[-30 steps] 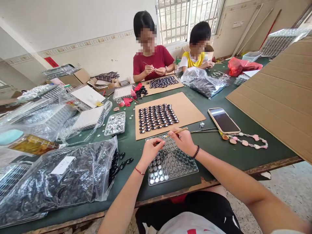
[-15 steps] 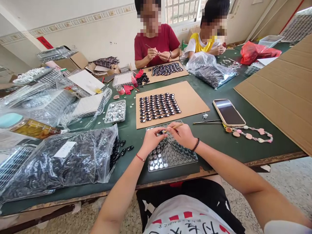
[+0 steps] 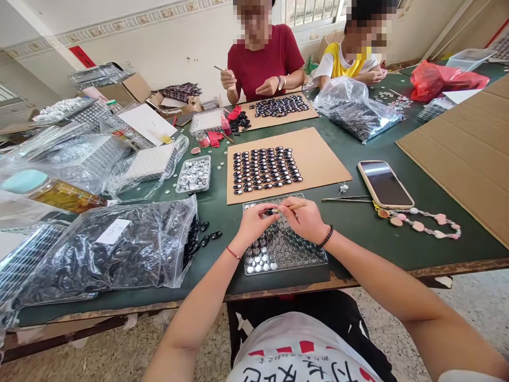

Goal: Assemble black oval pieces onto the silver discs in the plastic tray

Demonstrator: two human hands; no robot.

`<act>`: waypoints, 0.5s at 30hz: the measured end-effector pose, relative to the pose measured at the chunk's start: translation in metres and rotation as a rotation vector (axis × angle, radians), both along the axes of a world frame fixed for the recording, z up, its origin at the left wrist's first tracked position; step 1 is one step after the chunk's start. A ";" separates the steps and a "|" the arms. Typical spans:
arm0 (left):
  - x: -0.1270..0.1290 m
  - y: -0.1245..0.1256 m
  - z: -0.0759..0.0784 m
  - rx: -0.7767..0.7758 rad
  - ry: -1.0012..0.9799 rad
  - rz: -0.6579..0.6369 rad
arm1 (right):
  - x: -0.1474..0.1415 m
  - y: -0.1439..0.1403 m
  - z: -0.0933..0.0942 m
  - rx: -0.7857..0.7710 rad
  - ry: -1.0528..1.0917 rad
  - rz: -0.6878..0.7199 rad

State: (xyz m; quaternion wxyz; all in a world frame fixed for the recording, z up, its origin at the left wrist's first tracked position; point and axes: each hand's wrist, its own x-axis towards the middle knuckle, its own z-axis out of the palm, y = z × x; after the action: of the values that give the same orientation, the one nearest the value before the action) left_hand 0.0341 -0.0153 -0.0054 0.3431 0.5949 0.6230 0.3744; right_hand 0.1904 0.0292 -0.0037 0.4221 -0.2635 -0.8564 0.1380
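Observation:
My left hand (image 3: pixel 256 225) is closed in a pinch on a small black oval piece (image 3: pixel 269 212), much of it hidden by the fingers. In my right hand (image 3: pixel 304 218) is a thin wooden-handled tool (image 3: pixel 296 206), its tip at the black piece; its exact kind is too small to tell. Both hands hover over a clear plastic tray (image 3: pixel 294 258) of round pockets, with silvery white discs (image 3: pixel 262 260) in its near left part. Just beyond, rows of black oval pieces with white discs (image 3: pixel 268 168) lie on a cardboard sheet (image 3: pixel 320 164).
Left of the hands lie a bag of black pieces (image 3: pixel 119 265) and a box of discs (image 3: pixel 194 174). A phone (image 3: pixel 385 184) and tweezers (image 3: pixel 348 200) rest on the right, near a large cardboard panel (image 3: pixel 461 143). Two people sit across the table.
The view has shifted slightly, moving the table rightward in the picture. My hands keep their hold over the tray. The co-worker in red has moved their hands apart, one raised with a thin tool.

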 end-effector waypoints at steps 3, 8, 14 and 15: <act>0.001 -0.001 0.002 0.026 -0.004 0.018 | 0.000 0.000 0.002 -0.043 0.050 -0.009; 0.004 -0.003 0.004 0.086 -0.032 0.083 | 0.001 0.003 0.004 -0.274 0.204 -0.065; 0.006 -0.005 0.006 0.109 -0.046 0.107 | 0.001 0.004 0.001 -0.441 0.389 -0.045; 0.006 -0.006 0.007 0.115 -0.050 0.107 | 0.000 0.003 0.001 -0.469 0.416 -0.040</act>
State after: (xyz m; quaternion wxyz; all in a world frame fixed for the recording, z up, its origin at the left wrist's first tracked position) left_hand 0.0404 -0.0211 0.0016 0.3033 0.5701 0.6225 0.4421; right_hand 0.1908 0.0326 -0.0025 0.5185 -0.3365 -0.6912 0.3744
